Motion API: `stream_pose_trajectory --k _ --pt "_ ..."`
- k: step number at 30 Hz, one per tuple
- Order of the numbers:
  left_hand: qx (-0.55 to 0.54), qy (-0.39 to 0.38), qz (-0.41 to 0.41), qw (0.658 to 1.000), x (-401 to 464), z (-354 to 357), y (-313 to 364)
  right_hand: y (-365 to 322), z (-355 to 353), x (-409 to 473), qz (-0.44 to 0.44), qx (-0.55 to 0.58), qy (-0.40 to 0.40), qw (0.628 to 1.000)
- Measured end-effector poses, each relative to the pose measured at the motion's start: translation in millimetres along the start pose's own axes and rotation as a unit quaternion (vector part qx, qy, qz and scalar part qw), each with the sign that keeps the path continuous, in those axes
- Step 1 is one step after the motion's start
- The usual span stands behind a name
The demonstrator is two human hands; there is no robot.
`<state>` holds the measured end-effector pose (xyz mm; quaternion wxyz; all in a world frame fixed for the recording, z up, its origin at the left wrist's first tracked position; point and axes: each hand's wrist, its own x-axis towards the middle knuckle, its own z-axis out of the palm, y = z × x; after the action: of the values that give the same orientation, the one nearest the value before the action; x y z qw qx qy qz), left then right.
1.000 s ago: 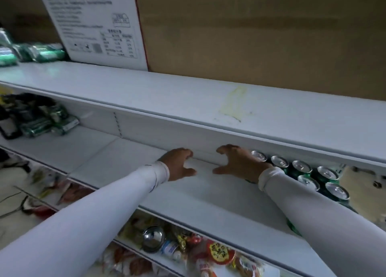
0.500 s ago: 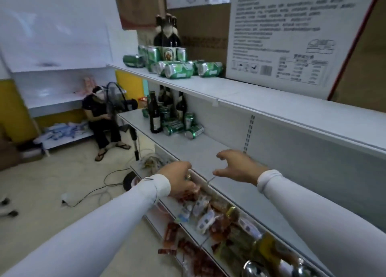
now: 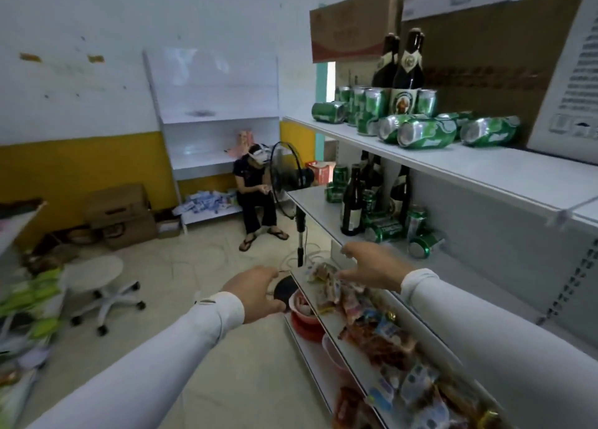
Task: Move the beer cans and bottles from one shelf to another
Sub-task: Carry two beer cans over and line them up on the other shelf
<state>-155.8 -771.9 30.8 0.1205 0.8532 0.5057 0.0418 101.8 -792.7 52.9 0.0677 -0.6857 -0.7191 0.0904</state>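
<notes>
Nearest: left hand (image 3: 257, 294), white-sleeved, fingers loosely curled and half spread, holding nothing, hanging over the floor just left of the shelving. Right hand (image 3: 372, 267), likewise spread wide and empty, palm down, hovering above the near end of the low white shelf of coloured snack packets (image 3: 362, 318). Farther right, on the white metal middle shelf (image 3: 323, 202): green aluminium beer cans (image 3: 385, 229), some toppled on their sides and one upright, beside dark glass beer bottles (image 3: 352, 202) standing upright. Farther and higher, on the white top shelf (image 3: 485, 166): more green cans (image 3: 427, 133), several lying flat, around tall dark bottles with pale labels (image 3: 409, 69). Handling, as judged: cans light, thin-walled, smooth and prone to rolling when on their sides; best taken around the middle of the body, without squeezing. Bottles heavier, rigid, breakable and top-heavy; best gripped low on the body or at the neck with support beneath. Far left: seated person (image 3: 255, 192) behind a black standing fan (image 3: 286, 173).
</notes>
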Motion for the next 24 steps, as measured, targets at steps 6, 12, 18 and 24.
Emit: stream_pose_trajectory --k 6,12,18,24 --pt "0.009 -0.007 -0.007 1.000 89 2 -45 0 27 94 -0.014 0.027 -0.004 1.000" --pt "0.024 -0.027 0.008 0.999 217 -15 -71 23 22 224 -0.023 0.039 -0.003 0.999" --pt "0.034 -0.021 0.015 0.999 319 -41 -122 32 24 335 0.002 0.054 -0.007 0.999" --pt "0.013 -0.045 0.037 0.998 409 -34 -176 32 37 423 0.033 0.055 -0.021 0.998"
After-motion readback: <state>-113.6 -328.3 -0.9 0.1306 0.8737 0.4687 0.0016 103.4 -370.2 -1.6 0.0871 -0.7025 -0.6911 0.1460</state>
